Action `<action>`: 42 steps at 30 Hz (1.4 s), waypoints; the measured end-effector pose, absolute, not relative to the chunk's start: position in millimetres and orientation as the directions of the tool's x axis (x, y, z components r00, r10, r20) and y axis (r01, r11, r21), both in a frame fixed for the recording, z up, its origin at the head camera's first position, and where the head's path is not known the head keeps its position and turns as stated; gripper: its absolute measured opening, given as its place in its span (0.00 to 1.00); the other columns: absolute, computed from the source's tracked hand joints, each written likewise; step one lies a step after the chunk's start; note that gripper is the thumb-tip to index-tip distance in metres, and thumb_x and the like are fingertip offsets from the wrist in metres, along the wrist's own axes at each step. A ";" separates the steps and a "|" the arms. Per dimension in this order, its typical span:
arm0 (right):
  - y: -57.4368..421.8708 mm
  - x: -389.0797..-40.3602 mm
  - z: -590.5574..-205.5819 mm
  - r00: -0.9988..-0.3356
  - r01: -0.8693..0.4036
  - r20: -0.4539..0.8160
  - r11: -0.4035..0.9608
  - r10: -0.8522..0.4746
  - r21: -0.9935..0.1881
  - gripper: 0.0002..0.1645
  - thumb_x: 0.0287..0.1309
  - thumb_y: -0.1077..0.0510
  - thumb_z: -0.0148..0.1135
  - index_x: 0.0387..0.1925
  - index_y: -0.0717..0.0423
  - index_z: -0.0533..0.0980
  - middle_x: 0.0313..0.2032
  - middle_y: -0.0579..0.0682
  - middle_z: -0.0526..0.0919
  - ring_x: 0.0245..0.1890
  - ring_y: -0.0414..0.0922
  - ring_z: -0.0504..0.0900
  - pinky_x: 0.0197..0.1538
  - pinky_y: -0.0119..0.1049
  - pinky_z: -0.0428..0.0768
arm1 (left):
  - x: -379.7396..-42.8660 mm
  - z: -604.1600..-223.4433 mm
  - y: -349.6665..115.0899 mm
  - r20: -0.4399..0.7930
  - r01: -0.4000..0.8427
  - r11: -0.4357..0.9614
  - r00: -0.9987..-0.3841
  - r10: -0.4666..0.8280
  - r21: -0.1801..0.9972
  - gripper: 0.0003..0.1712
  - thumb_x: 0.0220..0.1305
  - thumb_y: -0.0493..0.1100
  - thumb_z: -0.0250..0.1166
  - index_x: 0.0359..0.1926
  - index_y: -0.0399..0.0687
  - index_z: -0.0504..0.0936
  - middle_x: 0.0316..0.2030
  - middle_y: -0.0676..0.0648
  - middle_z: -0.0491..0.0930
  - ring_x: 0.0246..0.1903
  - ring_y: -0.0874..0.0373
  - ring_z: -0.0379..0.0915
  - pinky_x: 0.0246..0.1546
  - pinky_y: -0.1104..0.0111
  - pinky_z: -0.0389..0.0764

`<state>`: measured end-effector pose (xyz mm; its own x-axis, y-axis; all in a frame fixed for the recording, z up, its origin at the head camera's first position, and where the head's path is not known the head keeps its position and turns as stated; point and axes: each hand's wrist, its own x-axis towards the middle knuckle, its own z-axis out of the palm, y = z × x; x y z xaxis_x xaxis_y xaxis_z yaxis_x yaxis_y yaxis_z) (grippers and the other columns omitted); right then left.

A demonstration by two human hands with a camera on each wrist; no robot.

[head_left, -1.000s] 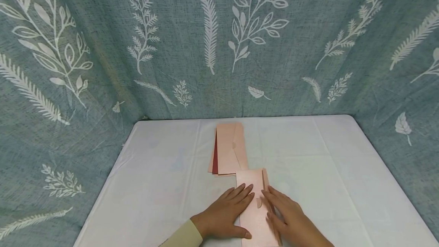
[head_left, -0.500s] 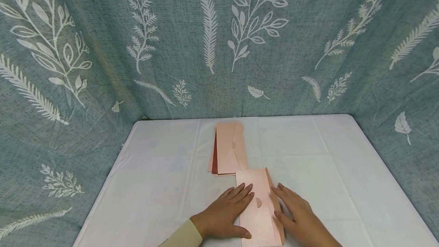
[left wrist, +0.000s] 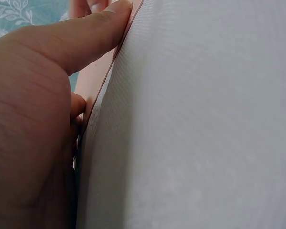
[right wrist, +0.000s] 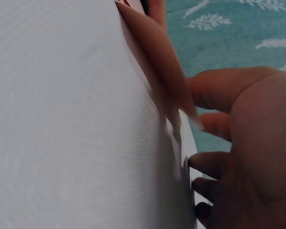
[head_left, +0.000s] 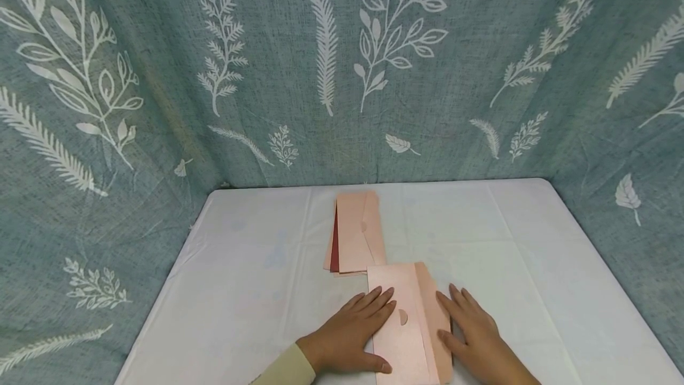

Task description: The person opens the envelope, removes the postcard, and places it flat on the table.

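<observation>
A pink paper envelope lies on the white-covered table, with a small half-round notch near its middle. Its flap is folded out to the right, and in the right wrist view the flap stands tilted up off the cloth. My left hand rests flat on the envelope's left part, fingers straight and thumb spread; the left wrist view has the thumb along the paper's near edge. With its fingertips at the flap's outer edge, my right hand touches the flap with extended fingers.
Beyond the envelope lies a fanned stack of pink envelopes with a dark red piece showing at its left side. A teal leaf-patterned curtain hangs around the table's back and sides.
My right hand has moved right, and the envelope's flap has swung open outward from its nearly folded position. The left hand has stayed in place on the envelope.
</observation>
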<state>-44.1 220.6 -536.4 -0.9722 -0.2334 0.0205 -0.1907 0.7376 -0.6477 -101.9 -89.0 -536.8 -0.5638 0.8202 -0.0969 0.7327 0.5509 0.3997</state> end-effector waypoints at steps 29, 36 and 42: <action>227.1 -45.1 -542.9 -0.967 -0.131 -0.086 0.760 -0.239 -0.637 0.42 0.74 0.43 0.69 0.80 0.56 0.70 0.85 0.63 0.51 0.83 0.69 0.43 0.71 0.76 0.45 | -87.8 -535.6 -55.9 -0.065 0.605 0.662 -0.715 0.696 0.443 0.61 0.74 0.78 0.56 0.85 0.34 0.57 0.86 0.38 0.44 0.84 0.42 0.39 0.77 0.41 0.54; 227.2 -46.4 -547.4 -0.969 -0.135 -0.072 0.755 -0.235 -0.642 0.43 0.74 0.42 0.70 0.80 0.56 0.70 0.85 0.63 0.50 0.83 0.69 0.42 0.71 0.76 0.44 | -75.8 -536.7 -35.6 -0.065 0.527 0.716 -0.784 0.618 0.458 0.62 0.73 0.74 0.62 0.84 0.30 0.57 0.85 0.31 0.41 0.84 0.35 0.36 0.76 0.36 0.53; 227.9 -45.1 -547.5 -0.970 -0.154 -0.047 0.753 -0.238 -0.640 0.44 0.73 0.41 0.69 0.81 0.57 0.69 0.85 0.64 0.49 0.83 0.70 0.42 0.70 0.79 0.42 | -66.5 -539.2 -14.6 -0.088 0.431 0.765 -0.843 0.530 0.479 0.67 0.69 0.78 0.64 0.84 0.29 0.54 0.85 0.29 0.38 0.84 0.35 0.31 0.75 0.32 0.46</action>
